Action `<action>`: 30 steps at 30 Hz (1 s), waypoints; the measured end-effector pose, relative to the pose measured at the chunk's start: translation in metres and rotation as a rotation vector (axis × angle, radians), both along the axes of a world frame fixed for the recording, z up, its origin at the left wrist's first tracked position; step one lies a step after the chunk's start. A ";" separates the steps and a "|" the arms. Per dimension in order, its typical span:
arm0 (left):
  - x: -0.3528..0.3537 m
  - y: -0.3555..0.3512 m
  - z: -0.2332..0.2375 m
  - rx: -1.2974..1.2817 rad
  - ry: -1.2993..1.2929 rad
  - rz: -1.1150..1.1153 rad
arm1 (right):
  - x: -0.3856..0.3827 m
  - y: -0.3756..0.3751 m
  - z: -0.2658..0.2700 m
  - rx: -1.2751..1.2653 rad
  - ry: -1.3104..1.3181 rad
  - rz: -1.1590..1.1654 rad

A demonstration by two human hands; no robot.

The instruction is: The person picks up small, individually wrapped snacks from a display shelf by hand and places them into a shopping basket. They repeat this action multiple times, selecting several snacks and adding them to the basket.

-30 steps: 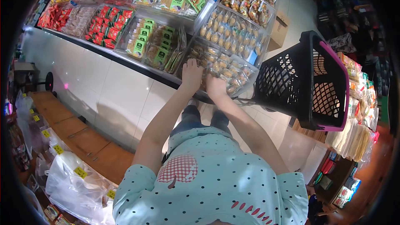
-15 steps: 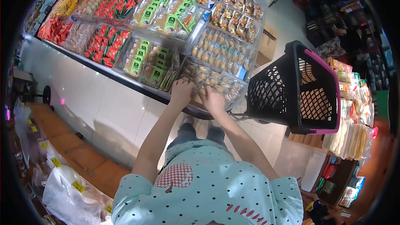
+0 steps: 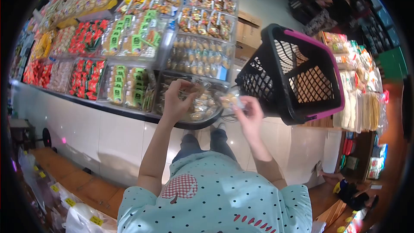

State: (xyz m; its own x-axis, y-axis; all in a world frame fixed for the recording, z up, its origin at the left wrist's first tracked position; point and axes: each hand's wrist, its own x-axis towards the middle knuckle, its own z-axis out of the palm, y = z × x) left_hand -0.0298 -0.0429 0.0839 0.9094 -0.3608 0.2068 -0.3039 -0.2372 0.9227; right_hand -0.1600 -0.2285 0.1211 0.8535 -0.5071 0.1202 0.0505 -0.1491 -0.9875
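Observation:
My right hand [image 3: 251, 111] pinches a small clear-wrapped pastry packet [image 3: 231, 99] between thumb and fingers, at the right edge of the display bin. Over the same bin [image 3: 163, 80] is my left hand [image 3: 176, 100], its fingers curled around another clear-wrapped packet [image 3: 200, 87]. Below the hands lie several similar packets [image 3: 202, 108] of tan pastries in clear wrap. A black shopping basket [image 3: 290, 77] with a pink handle stands just right of my right hand, tilted in this view.
Left along the counter are bins of green-labelled packs [image 3: 117, 84] and red packets [image 3: 88, 77]. Behind are more wrapped pastries [image 3: 200, 56]. A cardboard box [image 3: 249, 30] sits behind the basket. Noodle packs [image 3: 350, 86] line the right. A person [image 3: 348, 190] is at the lower right.
Both hands have risen from among the packets and moved apart. My right hand has gone rightward with a wrapped packet. The view has shifted, so the counter and basket appear farther left.

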 end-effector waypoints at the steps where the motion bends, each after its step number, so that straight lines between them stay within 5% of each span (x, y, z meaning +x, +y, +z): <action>1: -0.005 -0.010 0.005 -0.055 0.019 -0.032 | -0.012 -0.016 0.013 -0.011 -0.033 -0.032; 7: -0.023 -0.066 0.021 -0.139 0.060 -0.188 | -0.075 -0.130 0.085 -0.298 -0.139 -0.359; 13: -0.018 -0.122 0.042 -0.252 0.121 -0.208 | -0.082 -0.251 0.115 -0.507 -0.039 -0.412; 18: -0.021 -0.185 0.082 -0.211 -0.016 -0.190 | -0.026 -0.339 0.107 -0.759 0.273 0.011; 25: -0.004 -0.296 0.136 0.096 -0.305 -0.268 | 0.083 -0.424 -0.004 -1.262 0.668 0.654; 27: 0.003 -0.340 0.150 0.258 -0.457 -0.411 | 0.103 -0.437 -0.054 -1.424 0.821 0.918; 30: 0.018 -0.410 0.142 0.481 -0.523 -0.706 | 0.114 -0.439 -0.113 -1.366 0.723 0.932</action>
